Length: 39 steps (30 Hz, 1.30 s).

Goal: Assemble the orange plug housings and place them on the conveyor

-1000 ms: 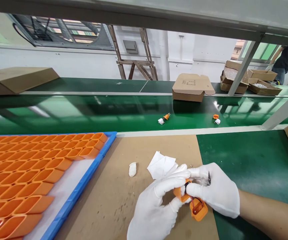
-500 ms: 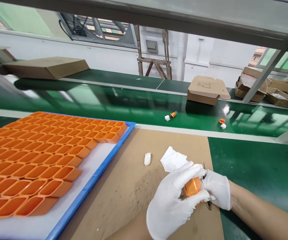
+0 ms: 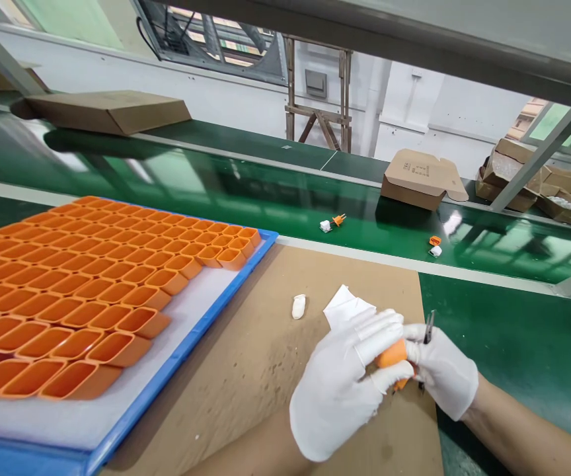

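Observation:
My left hand [image 3: 345, 387], in a white glove, is closed around a small orange plastic housing [image 3: 390, 355], part of it hidden by the fingers. Right beside it, my gloved right hand [image 3: 447, 367] grips a slim dark metal tool that looks like tweezers [image 3: 429, 325]; its tip points up above the fingers. The right fingertips meet the near side of the housing, and a small orange part shows below. On the brown cardboard sheet [image 3: 260, 330] under my hands lie a folded white paper [image 3: 345, 305] and a small white wrapped piece [image 3: 298, 306].
To the left, a blue-rimmed tray [image 3: 206, 324] carries rows of orange open sleeves [image 3: 102, 264]. Small orange-and-white plug parts [image 3: 332, 223] and another such pair [image 3: 435, 246] lie on the green belt [image 3: 266, 198]. Cardboard boxes [image 3: 417, 175] stand behind, under a grey overhead beam [image 3: 414, 46].
My right hand has shifted slightly right, drawing back a little from the housing, and the tool's tip shows more. The camera view has turned slightly.

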### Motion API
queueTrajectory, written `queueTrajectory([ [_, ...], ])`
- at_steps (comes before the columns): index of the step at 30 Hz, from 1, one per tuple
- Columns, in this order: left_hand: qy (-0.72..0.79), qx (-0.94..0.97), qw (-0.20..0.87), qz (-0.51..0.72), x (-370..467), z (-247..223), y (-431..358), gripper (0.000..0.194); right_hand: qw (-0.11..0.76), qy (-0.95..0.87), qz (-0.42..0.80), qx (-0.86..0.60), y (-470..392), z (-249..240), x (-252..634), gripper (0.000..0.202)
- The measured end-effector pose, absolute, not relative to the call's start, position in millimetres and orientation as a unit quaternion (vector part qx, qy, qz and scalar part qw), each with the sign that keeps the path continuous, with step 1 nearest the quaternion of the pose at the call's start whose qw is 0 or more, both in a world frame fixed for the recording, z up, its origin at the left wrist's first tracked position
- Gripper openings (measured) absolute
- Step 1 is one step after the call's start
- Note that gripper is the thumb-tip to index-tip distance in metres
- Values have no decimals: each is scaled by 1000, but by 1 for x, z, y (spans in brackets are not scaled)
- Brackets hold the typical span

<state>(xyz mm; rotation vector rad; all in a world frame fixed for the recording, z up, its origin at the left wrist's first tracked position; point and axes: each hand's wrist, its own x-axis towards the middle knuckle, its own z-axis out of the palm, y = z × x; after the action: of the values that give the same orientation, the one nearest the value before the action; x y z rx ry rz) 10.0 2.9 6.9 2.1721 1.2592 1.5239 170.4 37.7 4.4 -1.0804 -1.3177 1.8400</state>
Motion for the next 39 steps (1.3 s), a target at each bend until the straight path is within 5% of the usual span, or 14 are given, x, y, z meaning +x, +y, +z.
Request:
queueTrajectory([
  [9, 417, 761, 153, 473, 10, -11, 7, 28, 443, -548, 513, -491, 36, 9, 171, 21],
  [14, 461, 575, 376, 561, 14, -14, 7, 37, 441, -570, 513, -466, 33, 16, 171, 23],
  [19, 340, 463, 521, 631, 11, -9, 11, 30, 462, -712, 333, -411, 19, 16, 170, 39],
  [24, 296, 468, 538, 635, 11, -9, 9, 26, 465, -806, 185, -317, 10, 16, 172, 53],
  [30, 291, 492, 537, 620, 13, -5, 7, 28, 446, -825, 64, -342, 1, 21, 170, 47],
  [35, 306, 514, 500, 627, 17, -20, 4, 31, 453, -793, 65, -402, -1, 18, 165, 44],
  [39, 398, 577, 452, 552, 19, -34, 3, 51, 379, -760, 143, -507, 14, 15, 163, 30],
])
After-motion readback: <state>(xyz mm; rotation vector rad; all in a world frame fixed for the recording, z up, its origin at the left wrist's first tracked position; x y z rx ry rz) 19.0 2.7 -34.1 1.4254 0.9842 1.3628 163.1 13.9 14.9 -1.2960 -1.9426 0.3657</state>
